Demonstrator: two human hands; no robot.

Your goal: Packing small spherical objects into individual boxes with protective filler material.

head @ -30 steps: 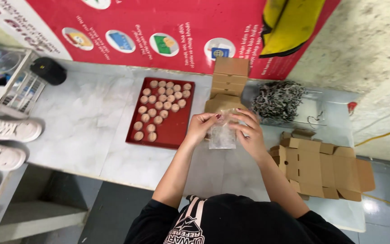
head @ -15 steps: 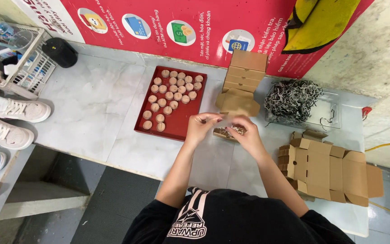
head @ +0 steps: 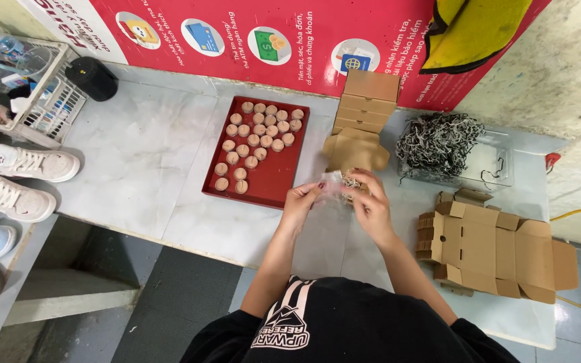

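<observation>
My left hand (head: 302, 199) and my right hand (head: 368, 199) meet over the white table (head: 136, 161), both pinching a small clear plastic bag (head: 331, 185). The bag seems to hold a bit of shredded paper at its right end. Just left of my hands lies a red tray (head: 272, 183) carrying several small round cork-topped pieces (head: 257, 139). An open little cardboard box (head: 356, 149) stands right behind the bag.
A stack of small cardboard boxes (head: 368, 101) stands at the back. A clear tray with shredded paper (head: 438, 141) sits to the right; flat unfolded cartons (head: 492, 245) lie near the right front edge. Sneakers (head: 28, 163) and a wire basket (head: 18, 81) are at left.
The bag was held up flat between both hands; now it is lower and bunched between the fingers, nearer the open box. My head has moved, so the view has shifted.
</observation>
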